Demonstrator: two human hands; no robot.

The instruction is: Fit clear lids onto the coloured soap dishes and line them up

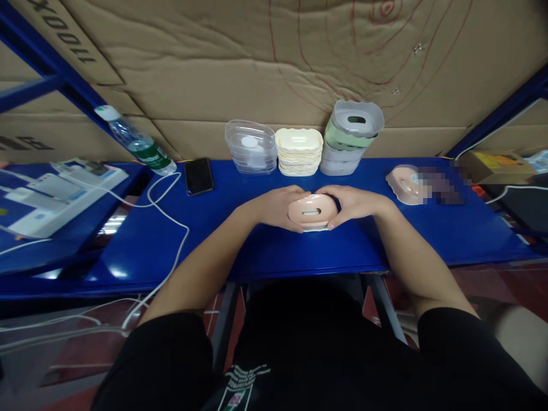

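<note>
Between my two hands is a pink plastic soap dish (pixel 313 218) with an oval slot in its top and a pale rim under it. My left hand (pixel 280 206) wraps its left end, and my right hand (pixel 351 204) grips the right end with the thumb at the front. Behind the hands stand a stack of clear plastic trays (pixel 252 149), a stack of cream wavy-edged trays (pixel 299 153) and a taller stack of grey and green soap dishes (pixel 353 134). Another pink soap dish (pixel 405 184) lies to the right of my right hand, beside a blurred-out patch.
The blue table (pixel 141 242) backs onto a cardboard wall (pixel 205 74). At the left are a black phone (pixel 199 176), a leaning water bottle (pixel 141 145), a white power strip (pixel 64 200) and a trailing white cable (pixel 184 240). A cardboard box (pixel 492 166) sits at the right.
</note>
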